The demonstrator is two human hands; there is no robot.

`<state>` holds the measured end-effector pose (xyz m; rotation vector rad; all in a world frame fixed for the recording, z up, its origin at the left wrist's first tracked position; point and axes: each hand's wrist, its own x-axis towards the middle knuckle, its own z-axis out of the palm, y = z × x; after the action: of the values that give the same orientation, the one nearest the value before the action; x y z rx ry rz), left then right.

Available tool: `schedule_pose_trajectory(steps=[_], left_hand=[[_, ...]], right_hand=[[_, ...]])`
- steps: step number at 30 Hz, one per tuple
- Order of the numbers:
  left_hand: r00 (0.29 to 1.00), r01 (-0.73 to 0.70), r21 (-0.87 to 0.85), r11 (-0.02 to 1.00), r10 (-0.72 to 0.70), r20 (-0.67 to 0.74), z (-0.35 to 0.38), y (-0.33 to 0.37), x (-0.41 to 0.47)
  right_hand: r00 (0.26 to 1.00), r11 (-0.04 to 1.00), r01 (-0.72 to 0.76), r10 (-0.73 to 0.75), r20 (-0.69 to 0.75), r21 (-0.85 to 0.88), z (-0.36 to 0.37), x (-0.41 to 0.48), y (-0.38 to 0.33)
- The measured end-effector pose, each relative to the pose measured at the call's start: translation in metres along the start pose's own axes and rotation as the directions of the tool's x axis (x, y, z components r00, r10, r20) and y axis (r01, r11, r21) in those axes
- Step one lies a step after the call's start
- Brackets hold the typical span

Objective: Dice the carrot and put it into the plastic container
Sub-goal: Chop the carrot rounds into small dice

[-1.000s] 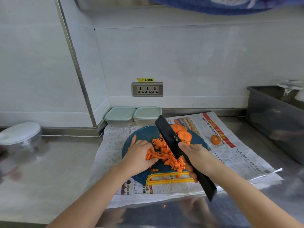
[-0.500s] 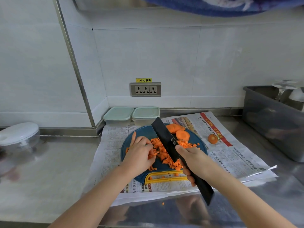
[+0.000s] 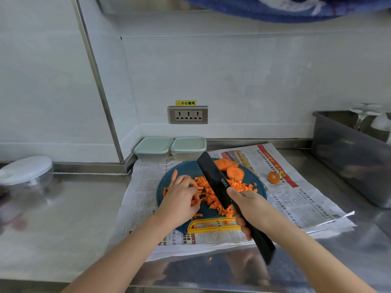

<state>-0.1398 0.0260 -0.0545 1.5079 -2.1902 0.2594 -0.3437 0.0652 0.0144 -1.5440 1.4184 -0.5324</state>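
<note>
Your right hand is closed round the handle of the knife, its blade slanted over the board. Your left hand lies on the dice, fingers curled, forefinger straight; whether it grips any cannot be told. The dice are heaped mid-board, uncut slices at its far edge, a carrot end on the newspaper to the right. 2 lidded containers stand behind the board, against the wall.

Bright, soft, even light with barely any shadows. The carrot pieces at the centre look sharp. The steel counter gives dull reflections along its front edge. Wide-angle bending bows the wall trim — the lidded bowl and grey bin at the sides are smeared.
</note>
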Motion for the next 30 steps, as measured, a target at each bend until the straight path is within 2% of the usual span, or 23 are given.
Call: schedule_pose_trajectory(steps=[2,4,7,9,11,14,18,21,25,30], left_hand=[[0.998,0.057,-0.002,0.998,-0.057,-0.019,-0.001,0.001,-0.005],[0.98,0.187,0.023,0.982,-0.188,0.06,-0.004,0.003,-0.009],[0.881,0.362,0.065,0.93,-0.364,0.301,-0.007,0.001,-0.009],[0.811,0.429,0.061,0.901,-0.414,0.414,-0.005,-0.004,-0.008],[0.772,0.459,0.038,0.888,-0.42,0.477,-0.004,-0.009,-0.005],[0.822,0.405,0.019,0.914,-0.373,0.43,-0.002,-0.012,-0.002],[0.89,0.353,-0.017,0.936,-0.33,0.316,-0.001,-0.013,-0.005],[0.906,0.345,-0.046,0.938,-0.32,0.277,0.002,-0.014,-0.01],[0.919,0.335,-0.073,0.939,-0.309,0.246,0.004,-0.016,-0.013],[0.938,0.338,-0.238,0.911,-0.304,0.165,0.003,-0.014,-0.02]], right_hand=[[1.0,1.0,0.004,-0.004,0.001,0.001,0.0,-0.001,0.001],[1.0,1.0,0.006,-0.006,0.003,0.019,0.002,-0.001,0.003],[0.999,1.0,0.028,-0.028,-0.017,0.014,0.012,-0.001,0.008],[0.998,0.998,0.041,-0.043,-0.048,-0.046,0.019,-0.002,0.011],[0.994,0.991,0.055,-0.066,-0.086,-0.124,0.025,-0.004,0.014],[0.982,0.957,0.115,-0.15,-0.112,-0.267,0.034,-0.006,0.016],[0.97,0.94,0.095,-0.161,-0.183,-0.326,0.047,0.0,0.02],[0.965,0.923,0.049,-0.143,-0.22,-0.381,0.057,0.008,0.021],[0.974,0.902,0.067,-0.152,-0.169,-0.426,0.059,0.008,0.017],[0.97,0.854,0.106,-0.2,-0.135,-0.509,0.061,0.014,0.02]])
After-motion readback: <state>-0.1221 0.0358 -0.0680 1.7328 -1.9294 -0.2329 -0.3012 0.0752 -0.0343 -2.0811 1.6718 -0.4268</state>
